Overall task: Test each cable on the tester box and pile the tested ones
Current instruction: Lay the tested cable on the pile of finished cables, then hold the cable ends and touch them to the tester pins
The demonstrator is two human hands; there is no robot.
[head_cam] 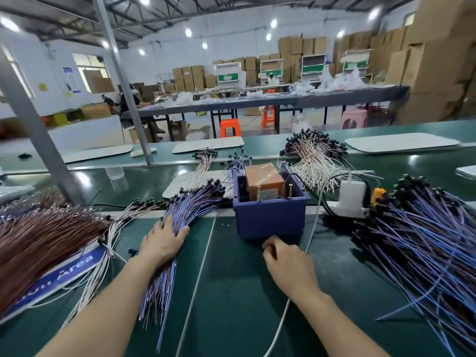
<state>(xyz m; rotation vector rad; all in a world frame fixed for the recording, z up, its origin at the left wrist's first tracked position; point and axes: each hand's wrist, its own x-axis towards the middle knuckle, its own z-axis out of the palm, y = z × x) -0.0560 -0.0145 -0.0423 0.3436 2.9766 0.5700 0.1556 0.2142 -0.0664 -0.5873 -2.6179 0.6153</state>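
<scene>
The left hand (162, 240) lies flat, fingers spread, on the purple cables (190, 204) beside the blue tester box (270, 220). The right hand (286, 261) sits on the green tabletop (231, 279) just before the box, fingers curled (I cannot tell if it holds anything).

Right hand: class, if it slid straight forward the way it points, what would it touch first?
Probably the front wall of the blue bin holding the orange tester box. The right hand lies just short of it, nothing visible between, though depth is uncertain.
</scene>
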